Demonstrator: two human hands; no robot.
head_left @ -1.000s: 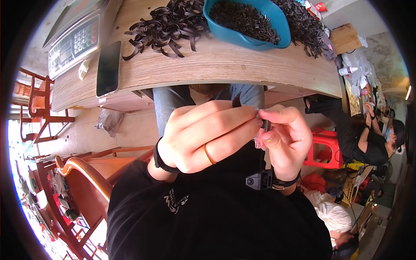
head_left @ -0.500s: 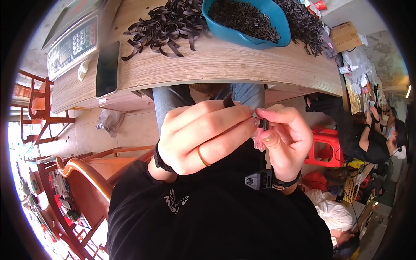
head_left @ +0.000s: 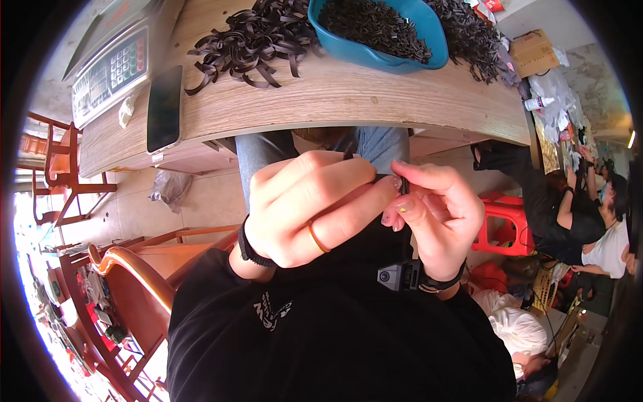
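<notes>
Above my lap, just off the table's near edge, my two hands meet. My left hand, with a ring on one finger, is closed; a bit of dark strap shows above its curled fingers. Thumb and fingers of my right hand pinch a small black piece right against the left fingertips. How the piece and the strap join is hidden by the fingers. On the table lie a pile of dark straps and a blue basin holding many small black pieces.
A phone lies at the table's left, beside a scale with a keypad and a crumpled white tissue. More dark straps are heaped right of the basin. A red stool and other people are at the right; wooden chairs stand left.
My left forefinger has curled in, and its fingertip has drawn back from the right thumb. Less of the strap shows above the left hand. The right hand keeps its pinch.
</notes>
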